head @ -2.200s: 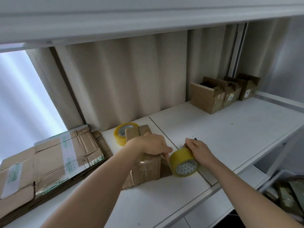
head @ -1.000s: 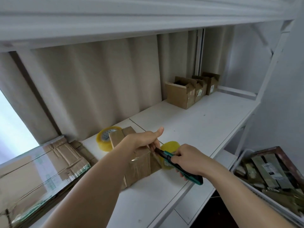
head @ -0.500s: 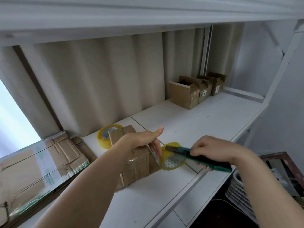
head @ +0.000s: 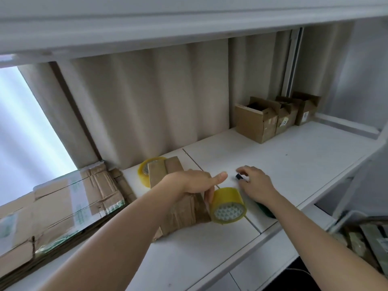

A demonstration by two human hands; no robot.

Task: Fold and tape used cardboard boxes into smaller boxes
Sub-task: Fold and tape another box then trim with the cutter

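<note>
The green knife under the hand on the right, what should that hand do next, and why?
Probably let go of the green knife and take the tape roll. The right hand lies over the knife on the shelf, while the left hand holds the small box, with the roll right beside it. The box's flaps look ready for another strip, though I can't be sure.

A storeroom or packing area: white shelving [head: 273, 164], flattened cartons [head: 58, 202], tape rolls [head: 227, 205], small boxes [head: 258, 122].
</note>
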